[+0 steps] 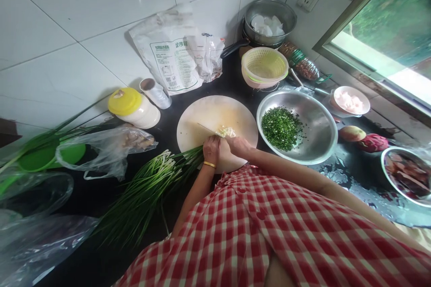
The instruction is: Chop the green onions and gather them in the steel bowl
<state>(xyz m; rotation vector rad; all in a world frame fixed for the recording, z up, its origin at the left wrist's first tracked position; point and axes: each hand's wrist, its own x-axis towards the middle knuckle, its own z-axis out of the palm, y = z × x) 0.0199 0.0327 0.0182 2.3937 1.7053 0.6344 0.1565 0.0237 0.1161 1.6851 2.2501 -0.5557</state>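
A round pale cutting board (215, 114) lies on the dark counter. My left hand (211, 149), with a gold bangle at the wrist, is closed on a bunch of long green chives (148, 188) whose ends rest on the board. My right hand (238, 145) grips a knife (207, 128) whose thin blade lies across the board. A small heap of chopped white pieces (226, 132) sits right above both hands. To the right stands a steel bowl (316, 121) holding chopped greens (281, 128).
Behind the board lean a white printed bag (175, 58) and a yellow-lidded tub (129, 105). A yellow colander (265, 66), a pot (271, 20), a pink dish (350, 101) and a bowl of meat (406, 175) stand right. Plastic bags (101, 152) lie left.
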